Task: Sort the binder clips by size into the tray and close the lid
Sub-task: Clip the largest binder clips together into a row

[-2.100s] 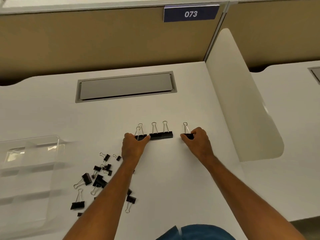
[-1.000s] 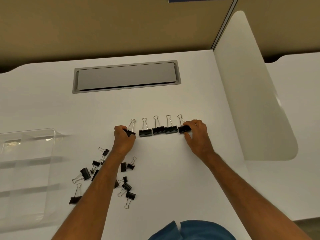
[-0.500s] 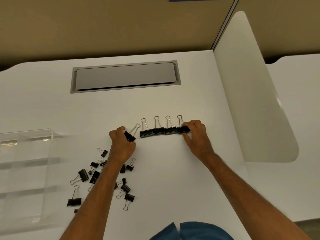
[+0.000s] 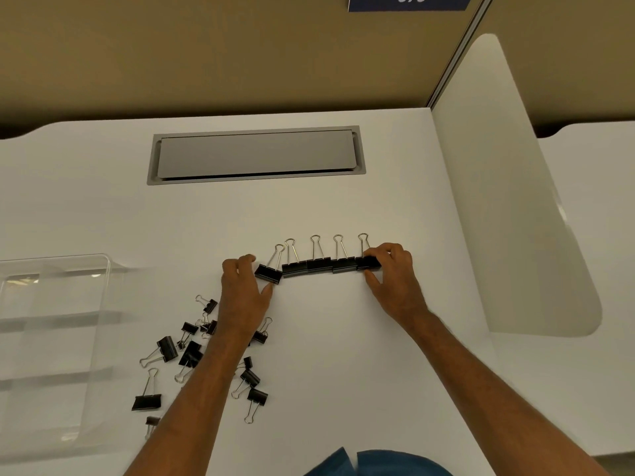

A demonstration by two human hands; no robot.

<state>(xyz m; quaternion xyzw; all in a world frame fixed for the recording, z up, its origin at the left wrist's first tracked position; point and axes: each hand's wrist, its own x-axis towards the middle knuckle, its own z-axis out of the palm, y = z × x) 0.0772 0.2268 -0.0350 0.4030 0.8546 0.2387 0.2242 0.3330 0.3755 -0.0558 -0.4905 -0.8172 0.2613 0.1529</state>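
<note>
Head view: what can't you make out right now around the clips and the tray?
- Clear tray: cut off by the left edge; its contents and lid are unreadable through glare.
- Loose pile of clips: the left forearm covers part of it, so no full count.
- Bottom clip: blurred, size unclear.
- Blue sign: cut by the top edge.
- Right hand: hides the end clip of the row.

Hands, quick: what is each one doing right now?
Left hand: pinching the tilted end clip of the row.
Right hand: pinching the other end clip.
</note>
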